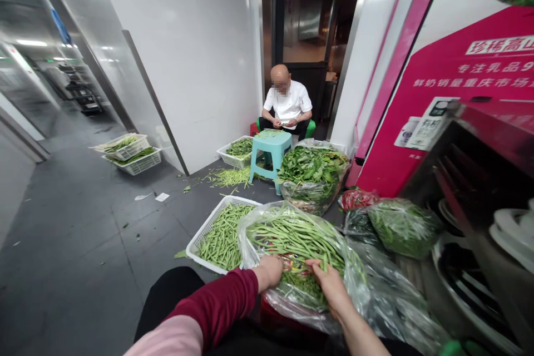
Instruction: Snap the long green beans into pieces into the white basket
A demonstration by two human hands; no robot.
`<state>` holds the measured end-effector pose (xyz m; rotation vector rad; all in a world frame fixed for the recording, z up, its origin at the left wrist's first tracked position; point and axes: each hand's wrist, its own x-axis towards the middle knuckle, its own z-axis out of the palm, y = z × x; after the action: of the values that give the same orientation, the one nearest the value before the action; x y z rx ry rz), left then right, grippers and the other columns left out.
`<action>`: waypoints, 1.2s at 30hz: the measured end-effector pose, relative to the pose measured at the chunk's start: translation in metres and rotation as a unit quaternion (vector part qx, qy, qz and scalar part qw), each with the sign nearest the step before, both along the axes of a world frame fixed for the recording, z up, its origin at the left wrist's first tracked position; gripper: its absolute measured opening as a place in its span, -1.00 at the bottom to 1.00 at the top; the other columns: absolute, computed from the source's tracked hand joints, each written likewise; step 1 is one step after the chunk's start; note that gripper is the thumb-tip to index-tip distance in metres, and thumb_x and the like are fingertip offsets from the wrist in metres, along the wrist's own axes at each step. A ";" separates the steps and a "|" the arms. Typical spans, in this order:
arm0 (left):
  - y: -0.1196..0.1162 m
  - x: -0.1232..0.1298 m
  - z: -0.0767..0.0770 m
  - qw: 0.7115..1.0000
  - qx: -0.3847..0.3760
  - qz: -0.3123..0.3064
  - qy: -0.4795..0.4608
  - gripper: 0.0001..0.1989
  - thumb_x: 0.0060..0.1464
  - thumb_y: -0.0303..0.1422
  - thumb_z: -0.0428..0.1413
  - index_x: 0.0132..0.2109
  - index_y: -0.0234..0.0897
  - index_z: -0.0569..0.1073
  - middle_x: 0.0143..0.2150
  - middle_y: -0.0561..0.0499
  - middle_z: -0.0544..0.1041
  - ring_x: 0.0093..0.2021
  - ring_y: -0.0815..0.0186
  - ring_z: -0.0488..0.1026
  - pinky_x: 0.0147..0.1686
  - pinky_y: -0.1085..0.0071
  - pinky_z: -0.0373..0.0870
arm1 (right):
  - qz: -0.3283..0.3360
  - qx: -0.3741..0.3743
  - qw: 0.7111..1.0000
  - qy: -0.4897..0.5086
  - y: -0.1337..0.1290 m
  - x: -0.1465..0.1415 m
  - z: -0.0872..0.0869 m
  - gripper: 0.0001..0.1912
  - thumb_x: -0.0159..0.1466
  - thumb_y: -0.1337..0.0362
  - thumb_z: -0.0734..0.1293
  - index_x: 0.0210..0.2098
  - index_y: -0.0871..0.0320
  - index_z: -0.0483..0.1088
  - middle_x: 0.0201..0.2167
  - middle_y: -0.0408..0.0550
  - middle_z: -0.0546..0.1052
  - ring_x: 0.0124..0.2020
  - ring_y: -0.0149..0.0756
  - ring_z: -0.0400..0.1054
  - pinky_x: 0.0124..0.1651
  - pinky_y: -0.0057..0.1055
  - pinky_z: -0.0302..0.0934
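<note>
From over the worker's brow, in the head view, I see two bare hands low over an open plastic bag (pixel 252 233) with long green beans (pixel 300 233) heaped across its far side. The left hand (pixel 270 271) is curled in at the near left part of the bag, its fingertips tucked out of sight — I can't tell what, if anything, they grip. The right hand (pixel 330 285) has thumb and forefinger drawn together, pinching what looks to me like a bean. Just beyond the left forearm, touching the bag, sits a white basket (pixel 196 245) holding shorter bean pieces (pixel 225 233). My guess is that this is the sorting or snapping stage, beans being worked a few at a time. If so, the next move calls for a firm hold near a bean's end and a clean break — with the basket close by on the left to take the pieces. Across from the worker, a person in white (pixel 290 99) sits behind a pale blue stool (pixel 272 147), hands together over greens.
</note>
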<state>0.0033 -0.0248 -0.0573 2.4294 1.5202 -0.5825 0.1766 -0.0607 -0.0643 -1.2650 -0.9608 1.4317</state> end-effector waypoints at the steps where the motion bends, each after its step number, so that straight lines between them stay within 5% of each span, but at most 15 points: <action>1: 0.001 0.001 0.002 1.000 -0.001 -0.003 0.001 -0.67 -0.23 -0.48 0.12 -0.20 -0.43 0.46 -0.17 -0.30 0.45 -0.14 0.00 0.41 -0.19 0.16 0.34 | -0.010 -0.002 1.000 0.000 0.000 0.000 0.000 -0.76 -0.07 0.10 0.35 -0.48 0.14 0.41 -0.53 -0.07 0.49 -0.34 -0.17 0.41 -0.16 -0.23 0.24; 6: 0.003 0.006 0.005 0.999 -0.037 -0.015 -0.028 -0.70 -0.12 -0.45 0.05 -0.17 -0.30 0.47 -0.22 -0.19 0.51 -0.17 0.09 0.44 -0.20 0.22 0.35 | -0.043 -0.079 0.996 0.002 -0.002 -0.004 0.001 -0.70 -0.13 0.12 0.38 -0.47 0.21 0.40 -0.53 -0.08 0.48 -0.55 -0.35 0.35 -0.44 -0.41 0.28; 9: 0.001 0.006 0.009 0.998 -0.047 -0.007 -0.031 -0.71 -0.11 -0.45 0.06 -0.16 -0.28 0.46 -0.24 -0.16 0.52 -0.21 0.13 0.46 -0.26 0.30 0.38 | -0.036 -0.108 0.994 0.008 -0.003 -0.006 0.001 -0.67 -0.10 0.10 0.36 -0.42 0.20 0.37 -0.54 -0.14 0.45 -0.74 -0.50 0.20 -0.74 -0.54 0.05; 12: 0.001 0.004 0.023 0.998 -0.008 0.009 -0.069 -0.76 0.02 -0.37 -0.03 -0.17 -0.25 0.45 -0.22 -0.13 0.51 -0.19 0.18 0.46 -0.22 0.34 0.36 | -0.033 -0.116 0.993 0.010 -0.006 -0.006 0.004 -0.67 -0.07 0.08 0.36 -0.43 0.22 0.35 -0.65 -0.21 0.38 -0.83 -0.56 0.07 -0.83 -0.59 -0.19; 15: 0.000 0.003 0.043 0.986 0.061 0.015 -0.153 -0.75 0.11 -0.30 -0.12 -0.21 -0.20 0.43 -0.23 -0.07 0.51 -0.19 0.25 0.45 -0.20 0.38 0.34 | -0.042 -0.154 0.986 0.047 -0.009 -0.006 0.010 -0.65 -0.03 0.10 0.37 -0.36 0.23 0.35 -0.58 -0.13 0.45 -0.67 -0.44 0.29 -0.73 -0.57 0.06; 18: -0.009 0.008 0.056 0.981 0.083 -0.001 -0.177 -0.75 0.11 -0.27 -0.13 -0.25 -0.21 0.42 -0.29 -0.06 0.51 -0.24 0.23 0.46 -0.23 0.36 0.35 | -0.048 -0.180 0.970 0.153 -0.011 -0.007 0.018 -0.67 -0.01 0.13 0.40 -0.36 0.22 0.33 -0.44 -0.04 0.51 -0.38 -0.29 0.44 -0.40 -0.42 0.29; 23: -0.037 0.023 0.069 0.985 0.060 -0.041 -0.158 -0.74 0.07 -0.32 -0.13 -0.21 -0.29 0.41 -0.26 -0.16 0.51 -0.28 0.14 0.46 -0.30 0.28 0.37 | -0.040 -0.254 0.931 0.259 -0.011 -0.011 0.021 -0.79 0.04 0.20 0.38 -0.45 0.18 0.29 -0.57 -0.12 0.49 -0.53 -0.31 0.41 -0.35 -0.33 0.25; 28: -0.053 0.009 0.093 0.984 0.031 -0.048 -0.167 -0.73 0.03 -0.31 -0.06 -0.17 -0.30 0.42 -0.28 -0.19 0.51 -0.28 0.09 0.46 -0.32 0.24 0.37 | -0.051 -0.249 0.941 0.222 -0.014 -0.014 0.021 -0.82 -0.01 0.24 0.39 -0.46 0.15 0.32 -0.52 -0.08 0.52 -0.41 -0.22 0.42 -0.37 -0.31 0.21; 32: -0.054 -0.012 0.104 0.981 0.048 0.008 -0.186 -0.73 0.07 -0.30 -0.10 -0.23 -0.31 0.44 -0.32 -0.16 0.51 -0.30 0.11 0.46 -0.32 0.25 0.36 | -0.088 -0.178 0.971 0.132 -0.016 -0.012 0.022 -0.76 -0.06 0.16 0.39 -0.40 0.11 0.41 -0.19 0.02 0.51 -0.10 -0.09 0.35 -0.28 -0.26 0.21; 36: -0.049 -0.020 0.105 0.970 0.070 0.089 -0.214 -0.71 0.09 -0.25 -0.10 -0.29 -0.32 0.44 -0.37 -0.13 0.50 -0.34 0.18 0.45 -0.33 0.33 0.33 | -0.120 -0.060 0.991 0.010 -0.010 -0.003 0.024 -0.72 -0.04 0.13 0.33 -0.35 0.13 0.45 -0.13 0.03 0.48 -0.01 -0.11 0.28 -0.13 -0.26 0.19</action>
<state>-0.0170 -0.0733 0.0479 2.2819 1.6014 0.0855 0.1732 -0.0706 -0.0402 -1.4006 -0.6897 1.3262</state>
